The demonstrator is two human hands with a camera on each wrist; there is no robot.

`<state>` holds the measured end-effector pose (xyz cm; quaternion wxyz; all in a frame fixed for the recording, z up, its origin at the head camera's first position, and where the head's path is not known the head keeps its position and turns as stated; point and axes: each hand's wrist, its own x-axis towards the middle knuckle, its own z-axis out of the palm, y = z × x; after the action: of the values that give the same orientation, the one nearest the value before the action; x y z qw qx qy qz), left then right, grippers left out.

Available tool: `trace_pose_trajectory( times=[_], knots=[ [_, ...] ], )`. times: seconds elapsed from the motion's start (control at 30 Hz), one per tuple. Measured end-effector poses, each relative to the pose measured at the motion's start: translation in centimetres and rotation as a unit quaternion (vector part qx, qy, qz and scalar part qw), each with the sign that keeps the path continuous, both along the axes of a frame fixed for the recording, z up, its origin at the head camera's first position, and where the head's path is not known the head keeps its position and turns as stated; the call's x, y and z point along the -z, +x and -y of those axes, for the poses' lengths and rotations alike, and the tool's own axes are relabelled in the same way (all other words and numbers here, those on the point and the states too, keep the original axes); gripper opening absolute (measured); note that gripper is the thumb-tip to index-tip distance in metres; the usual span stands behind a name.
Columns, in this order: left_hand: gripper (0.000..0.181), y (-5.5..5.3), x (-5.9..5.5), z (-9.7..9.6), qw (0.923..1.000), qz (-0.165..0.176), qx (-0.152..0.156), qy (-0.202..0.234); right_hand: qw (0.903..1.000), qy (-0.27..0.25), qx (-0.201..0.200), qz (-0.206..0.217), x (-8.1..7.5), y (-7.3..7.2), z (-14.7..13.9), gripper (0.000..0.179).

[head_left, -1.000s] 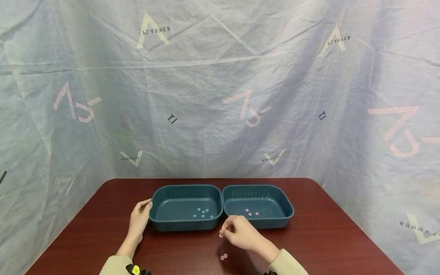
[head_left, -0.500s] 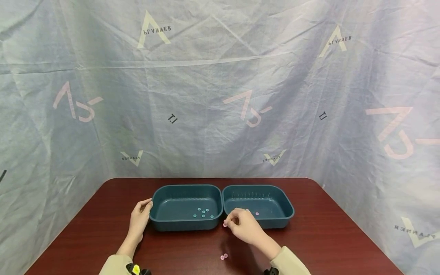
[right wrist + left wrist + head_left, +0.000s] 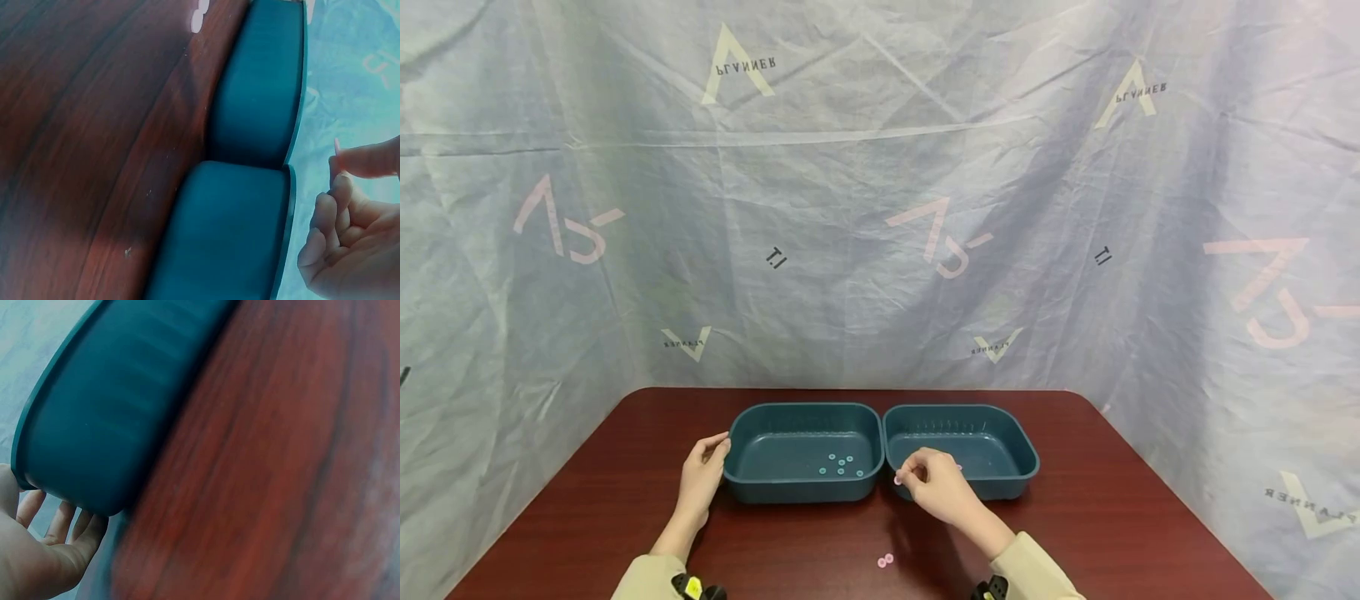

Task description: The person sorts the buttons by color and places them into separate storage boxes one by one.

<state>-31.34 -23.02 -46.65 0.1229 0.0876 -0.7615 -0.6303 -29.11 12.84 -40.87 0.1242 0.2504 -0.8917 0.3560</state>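
My right hand (image 3: 942,490) is over the front rim of the right teal tray (image 3: 1000,490). Thumb and forefinger pinch a small pink button (image 3: 898,480), which shows edge-on in the right wrist view. Another pink button (image 3: 958,468) lies in that tray, partly behind the hand; other contents near it are hidden. At the left end of the left teal tray (image 3: 805,493), my left hand (image 3: 700,477) holds the rim and outer wall, its fingers curled against the end in the left wrist view. Several pale blue buttons (image 3: 841,462) lie inside this tray.
Two pink buttons (image 3: 885,561) lie close together on the dark red wooden table (image 3: 790,558), in front of the trays. Both trays stand side by side with their ends touching. A grey printed cloth (image 3: 850,208) hangs behind the table and along its sides.
My right hand has moved forward and slightly right with the pink button, from above the table to the right tray's front rim. My left hand stays on the left tray.
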Motion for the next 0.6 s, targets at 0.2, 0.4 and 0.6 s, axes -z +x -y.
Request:
trace_pose_trajectory(
  times=[0.2, 0.4, 0.6],
  knots=[
    [0.055, 0.1, 0.2, 0.1, 1.0000, 0.000, -0.002, -0.002, 0.9997, -0.014, 0.010, 0.016, 0.2, -0.6, -0.6, 0.013],
    [0.052, 0.0, 0.2, -0.2, 0.9998, -0.014, -0.013, 0.004, 0.9990, -0.027, 0.031, 0.015, 0.7, -1.4, -1.4, 0.012],
    [0.052, 0.0, -0.1, -0.2, 1.0000, -0.006, -0.002, 0.007, 0.9972, -0.033, 0.065, 0.016, 1.3, -2.4, -2.0, 0.014]
  ],
)
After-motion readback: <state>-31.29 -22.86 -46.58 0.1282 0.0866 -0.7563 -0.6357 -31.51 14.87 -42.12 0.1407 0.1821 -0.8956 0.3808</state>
